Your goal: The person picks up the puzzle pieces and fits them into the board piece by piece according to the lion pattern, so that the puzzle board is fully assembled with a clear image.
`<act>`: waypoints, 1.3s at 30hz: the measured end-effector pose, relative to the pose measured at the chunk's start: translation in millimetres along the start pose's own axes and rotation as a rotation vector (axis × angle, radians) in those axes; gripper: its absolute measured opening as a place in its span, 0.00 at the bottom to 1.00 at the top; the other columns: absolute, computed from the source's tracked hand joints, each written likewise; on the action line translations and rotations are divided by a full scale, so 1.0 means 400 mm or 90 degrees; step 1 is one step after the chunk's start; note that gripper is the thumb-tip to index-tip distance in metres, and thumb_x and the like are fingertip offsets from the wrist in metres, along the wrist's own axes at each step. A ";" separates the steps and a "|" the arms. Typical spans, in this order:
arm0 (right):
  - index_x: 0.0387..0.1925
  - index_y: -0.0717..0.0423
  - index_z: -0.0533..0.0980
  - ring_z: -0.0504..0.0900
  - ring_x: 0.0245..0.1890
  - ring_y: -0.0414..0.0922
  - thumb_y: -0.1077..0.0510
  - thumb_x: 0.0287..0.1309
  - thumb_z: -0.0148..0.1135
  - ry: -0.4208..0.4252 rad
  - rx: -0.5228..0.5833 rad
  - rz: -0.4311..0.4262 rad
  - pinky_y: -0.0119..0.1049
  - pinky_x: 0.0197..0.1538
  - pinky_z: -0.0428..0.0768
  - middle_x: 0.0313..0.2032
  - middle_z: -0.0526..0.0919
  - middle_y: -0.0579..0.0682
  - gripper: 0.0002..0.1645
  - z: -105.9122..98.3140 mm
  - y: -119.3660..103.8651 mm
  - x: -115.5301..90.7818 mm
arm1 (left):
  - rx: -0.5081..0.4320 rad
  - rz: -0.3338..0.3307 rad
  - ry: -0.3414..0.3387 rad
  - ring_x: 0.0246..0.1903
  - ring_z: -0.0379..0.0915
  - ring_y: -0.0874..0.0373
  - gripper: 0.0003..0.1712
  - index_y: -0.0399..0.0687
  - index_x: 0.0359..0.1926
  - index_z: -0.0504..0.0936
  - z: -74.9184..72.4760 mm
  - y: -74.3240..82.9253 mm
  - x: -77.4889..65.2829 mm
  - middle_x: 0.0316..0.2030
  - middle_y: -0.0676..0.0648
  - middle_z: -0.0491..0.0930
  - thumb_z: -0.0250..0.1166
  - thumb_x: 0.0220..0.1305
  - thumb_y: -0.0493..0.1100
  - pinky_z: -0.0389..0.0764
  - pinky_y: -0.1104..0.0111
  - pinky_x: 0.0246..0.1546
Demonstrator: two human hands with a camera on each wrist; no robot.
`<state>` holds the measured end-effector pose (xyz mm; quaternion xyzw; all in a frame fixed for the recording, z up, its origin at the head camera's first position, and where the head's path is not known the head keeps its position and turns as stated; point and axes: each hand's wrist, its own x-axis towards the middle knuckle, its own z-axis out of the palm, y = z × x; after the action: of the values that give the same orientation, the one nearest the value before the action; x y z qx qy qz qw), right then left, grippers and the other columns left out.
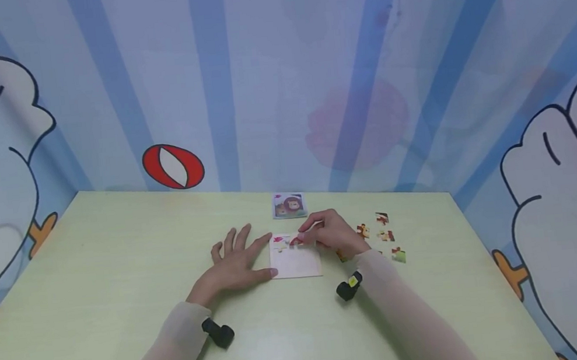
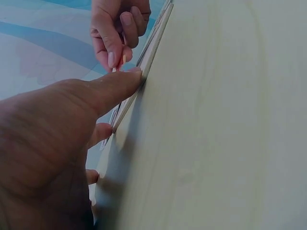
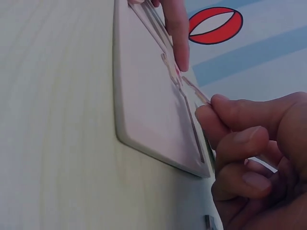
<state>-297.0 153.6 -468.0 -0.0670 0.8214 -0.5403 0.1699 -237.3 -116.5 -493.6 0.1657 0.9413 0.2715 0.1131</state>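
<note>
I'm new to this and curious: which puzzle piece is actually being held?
The puzzle piece pinched by the right hand at the pale board; the other pieces lie on that board or on the table to its right.

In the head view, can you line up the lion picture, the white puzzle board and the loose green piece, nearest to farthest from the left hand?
1. White puzzle board: touching the left hand, just to its right.
2. Lion picture: beyond the board, forward and to the right.
3. Loose green piece: farthest, well over to the right.
</note>
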 end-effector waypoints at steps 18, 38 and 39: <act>0.40 0.53 0.90 0.68 0.15 0.40 0.59 0.62 0.75 0.043 -0.087 0.013 0.33 0.24 0.69 0.20 0.82 0.45 0.05 0.033 0.000 0.007 | 0.009 -0.015 -0.011 0.86 0.22 0.30 0.52 0.66 0.86 0.56 0.015 -0.009 0.011 0.88 0.39 0.36 0.66 0.68 0.68 0.30 0.27 0.78; 0.47 0.53 0.85 0.70 0.12 0.40 0.53 0.62 0.78 0.087 -0.115 0.071 0.33 0.19 0.68 0.14 0.77 0.46 0.14 0.048 -0.008 -0.001 | 0.010 -0.015 -0.010 0.86 0.22 0.31 0.52 0.68 0.86 0.55 0.004 -0.006 0.007 0.89 0.39 0.35 0.66 0.68 0.69 0.31 0.27 0.78; 0.47 0.53 0.85 0.70 0.12 0.40 0.53 0.62 0.79 0.091 -0.122 0.074 0.33 0.19 0.68 0.14 0.76 0.45 0.15 0.049 -0.009 -0.001 | 0.010 -0.014 -0.011 0.86 0.22 0.31 0.52 0.68 0.86 0.55 0.003 -0.005 0.008 0.89 0.39 0.35 0.66 0.68 0.69 0.31 0.27 0.78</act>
<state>-290.1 135.5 -471.7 0.0036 0.8819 -0.4519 0.1346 -240.2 -116.4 -496.1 0.1583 0.9442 0.2616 0.1227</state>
